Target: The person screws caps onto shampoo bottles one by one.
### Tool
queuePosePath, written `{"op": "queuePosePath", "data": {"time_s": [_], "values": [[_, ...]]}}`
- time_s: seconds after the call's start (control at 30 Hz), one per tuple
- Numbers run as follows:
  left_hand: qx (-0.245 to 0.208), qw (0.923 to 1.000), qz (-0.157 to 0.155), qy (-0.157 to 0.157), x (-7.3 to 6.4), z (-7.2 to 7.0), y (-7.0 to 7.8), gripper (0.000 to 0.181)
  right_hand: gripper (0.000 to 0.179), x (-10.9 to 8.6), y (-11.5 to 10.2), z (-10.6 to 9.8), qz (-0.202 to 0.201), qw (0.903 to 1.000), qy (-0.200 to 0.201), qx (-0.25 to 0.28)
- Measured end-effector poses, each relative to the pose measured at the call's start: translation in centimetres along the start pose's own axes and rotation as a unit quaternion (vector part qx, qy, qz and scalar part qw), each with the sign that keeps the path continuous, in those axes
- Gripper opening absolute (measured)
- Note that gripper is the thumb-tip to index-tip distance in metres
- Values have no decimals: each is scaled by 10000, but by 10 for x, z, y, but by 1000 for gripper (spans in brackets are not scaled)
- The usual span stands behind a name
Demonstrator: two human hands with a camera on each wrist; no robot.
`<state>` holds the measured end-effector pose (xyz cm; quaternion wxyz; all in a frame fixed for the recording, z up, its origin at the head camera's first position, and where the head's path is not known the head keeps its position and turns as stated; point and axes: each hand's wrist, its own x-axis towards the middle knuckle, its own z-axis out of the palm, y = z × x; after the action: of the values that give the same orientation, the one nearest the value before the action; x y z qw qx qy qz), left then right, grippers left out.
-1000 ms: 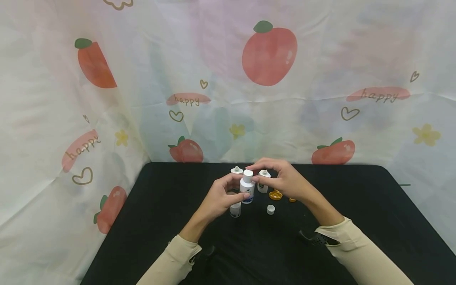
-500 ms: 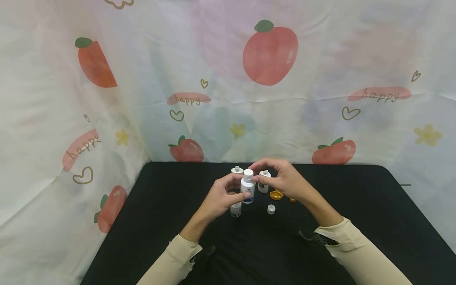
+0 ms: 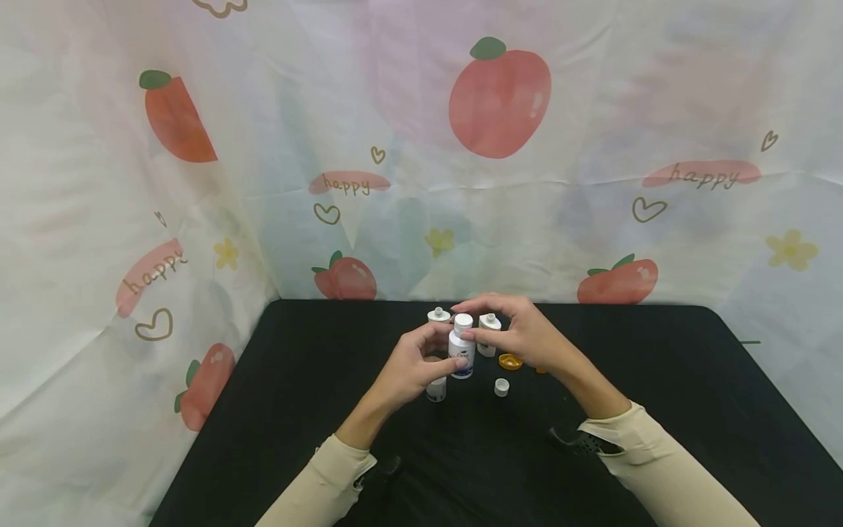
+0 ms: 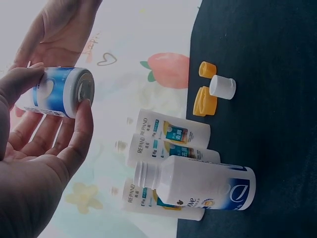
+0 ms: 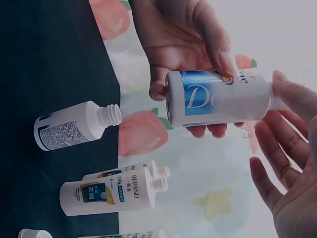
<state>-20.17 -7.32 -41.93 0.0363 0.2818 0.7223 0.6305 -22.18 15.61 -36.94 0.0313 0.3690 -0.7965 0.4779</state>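
Upright above the table, a small white Dove bottle with a blue label (image 5: 200,98) rests in my left hand (image 3: 411,369), its fingers and thumb curled round the body. My right hand (image 3: 523,333) pinches the white cap (image 3: 464,320) at the bottle's top between thumb and fingers; in the right wrist view these fingertips partly hide the cap. In the left wrist view the bottle's base faces the camera. Below the held bottle stands a second Dove bottle (image 4: 213,186) with a bare threaded neck. A loose white cap (image 3: 501,388) lies to its right.
Behind the hands stand white REPAND bottles (image 4: 171,130) without caps, three of them in the left wrist view. Orange caps (image 3: 510,361) lie to their right on the black table (image 3: 316,351). A printed curtain (image 3: 421,234) hangs behind the table.
The held bottle has shifted slightly right and down together with my left hand. My right hand's fingers have moved a little around the cap. The things on the table have stayed put.
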Motion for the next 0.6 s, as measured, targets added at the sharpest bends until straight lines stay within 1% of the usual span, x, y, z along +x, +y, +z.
{"op": "queuePosePath", "data": {"time_s": [0.2,0.6], "values": [[18,10000,8,21,0,0,0,41,35,1,1,1,-24,10000,9,18],[80,10000,-9,39,-1,-4,-1,45,34,-3,2,-2,-13,9999,2,-131]]}}
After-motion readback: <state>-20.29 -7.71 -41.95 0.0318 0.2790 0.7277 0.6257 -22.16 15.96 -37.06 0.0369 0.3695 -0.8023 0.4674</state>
